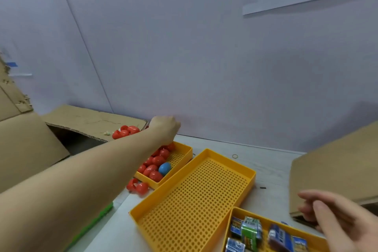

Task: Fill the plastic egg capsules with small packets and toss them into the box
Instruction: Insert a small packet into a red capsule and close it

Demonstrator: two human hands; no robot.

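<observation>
Along the far wall edge, left hand (164, 129) reaches over the back end of the egg tray (185, 154); fingers curl downward, hidden, so cannot tell if they hold anything. Red egg capsules (156, 161) and one blue egg (164, 168) crowd the tray's left side. Big perforated tray (196, 192) lies bare between. Right hand (335, 217) hovers, fingers relaxed and holding nothing, above the packet tray (266, 221); packets (251, 231) inside. Cardboard box (26, 141) at left, more red eggs (125, 132) on its flap.
</observation>
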